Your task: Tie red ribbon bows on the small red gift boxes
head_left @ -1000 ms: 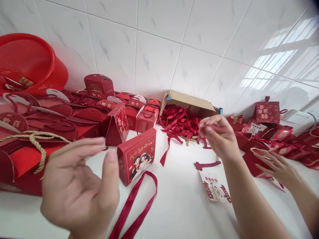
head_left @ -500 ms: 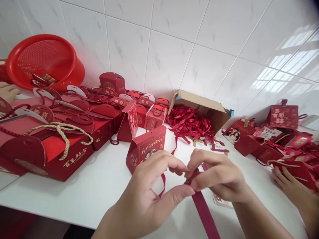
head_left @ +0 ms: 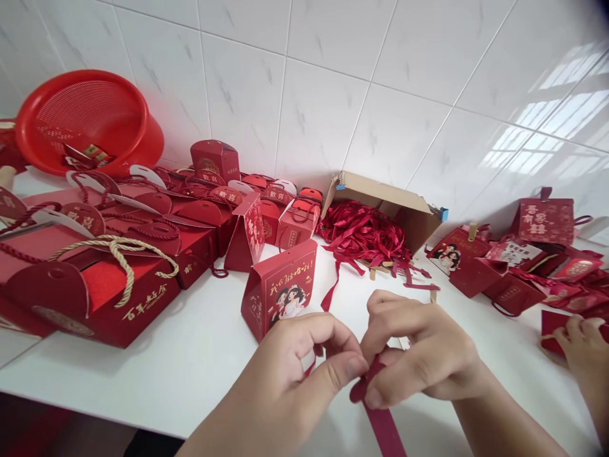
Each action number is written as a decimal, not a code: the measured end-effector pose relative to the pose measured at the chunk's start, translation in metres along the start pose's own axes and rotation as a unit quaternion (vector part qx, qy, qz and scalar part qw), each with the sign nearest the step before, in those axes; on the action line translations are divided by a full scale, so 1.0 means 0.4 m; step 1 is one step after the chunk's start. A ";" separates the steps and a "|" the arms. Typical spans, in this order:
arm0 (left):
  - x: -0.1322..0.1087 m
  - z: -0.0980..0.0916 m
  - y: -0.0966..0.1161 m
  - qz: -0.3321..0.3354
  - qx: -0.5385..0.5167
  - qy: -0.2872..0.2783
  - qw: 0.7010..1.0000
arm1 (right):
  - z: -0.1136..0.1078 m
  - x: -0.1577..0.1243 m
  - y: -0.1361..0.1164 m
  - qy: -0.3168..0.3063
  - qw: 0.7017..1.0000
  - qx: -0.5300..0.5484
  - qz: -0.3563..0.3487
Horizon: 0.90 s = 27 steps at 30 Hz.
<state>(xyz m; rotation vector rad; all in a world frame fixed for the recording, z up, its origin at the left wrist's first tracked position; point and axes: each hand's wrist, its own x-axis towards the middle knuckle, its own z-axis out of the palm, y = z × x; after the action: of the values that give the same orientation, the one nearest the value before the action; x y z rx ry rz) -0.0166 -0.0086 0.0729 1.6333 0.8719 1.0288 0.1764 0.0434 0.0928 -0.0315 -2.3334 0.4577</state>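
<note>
A dark red ribbon runs from between my hands down toward the bottom edge of the view, with a small loop at my fingers. My left hand pinches it between thumb and bent fingers. From the other side, my right hand grips the same ribbon, its fingertips close to the left ones. Exactly how the ribbon is folded there is hidden by the fingers. Just behind my left hand stands a red gift box with gold writing and a printed couple.
At the left are several red boxes with rope handles and a red plastic basket on its side. A cardboard box spills red ribbons. More red boxes pile up at right, where another person's hand rests on one.
Both my hands have moved slightly down, and a small ribbon loop now shows between them. The other person's hand at right has shifted outward with a red box.
</note>
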 end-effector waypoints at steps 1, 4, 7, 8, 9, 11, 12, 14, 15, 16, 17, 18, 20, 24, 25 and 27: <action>-0.001 0.001 0.001 -0.009 -0.010 -0.003 1.000 | 0.000 -0.001 0.001 0.001 1.000 -0.001 0.002; -0.001 0.000 0.001 0.011 0.014 0.014 1.000 | 0.001 -0.003 0.005 0.017 1.000 0.002 0.011; 0.010 -0.011 -0.012 0.090 0.093 0.238 0.963 | 0.000 -0.005 0.007 0.034 0.999 0.018 0.016; 0.018 -0.019 -0.021 0.112 0.124 0.334 0.928 | -0.001 -0.005 0.006 0.037 0.999 0.023 0.016; 0.028 -0.030 -0.033 0.123 0.153 0.414 0.889 | -0.002 -0.004 0.005 0.040 0.999 0.026 0.016; 0.048 -0.054 -0.063 0.108 0.205 0.465 0.854 | -0.001 -0.001 0.002 0.043 0.999 0.027 0.016; 0.058 -0.066 -0.079 0.087 0.203 0.451 0.865 | -0.001 0.001 0.000 0.041 0.999 0.027 0.017; 0.073 -0.083 -0.108 0.045 0.127 0.396 0.908 | 0.001 0.004 -0.003 0.032 0.999 0.023 0.021; 0.078 -0.086 -0.119 0.035 0.080 0.373 0.924 | 0.002 0.004 -0.003 0.027 0.999 0.020 0.026; 0.081 -0.087 -0.127 0.033 0.041 0.354 0.934 | 0.003 0.004 -0.003 0.026 0.999 0.014 0.035; 0.083 -0.085 -0.132 0.038 0.018 0.342 0.939 | 0.004 0.002 -0.002 0.030 0.998 0.004 0.048; 0.083 -0.081 -0.135 0.047 0.016 0.332 0.942 | 0.005 0.000 0.001 0.036 0.997 -0.012 0.065; 0.083 -0.069 -0.136 0.053 0.045 0.299 0.952 | 0.007 -0.007 0.008 0.049 0.991 -0.051 0.117; 0.086 -0.046 -0.134 0.024 0.090 0.244 0.965 | 0.019 -0.020 0.029 0.033 0.970 -0.084 0.227; 0.087 -0.042 -0.135 0.020 0.091 0.241 0.966 | 0.024 -0.022 0.035 0.031 0.965 -0.083 0.247; 0.087 -0.037 -0.137 0.021 0.088 0.231 0.969 | 0.037 -0.023 0.046 0.043 0.957 -0.092 0.271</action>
<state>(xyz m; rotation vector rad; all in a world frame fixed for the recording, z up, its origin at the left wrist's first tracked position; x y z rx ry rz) -0.0207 0.0425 0.0302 1.5843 1.2694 1.4273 0.1710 0.0548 0.0707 -0.7792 -2.2539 0.4875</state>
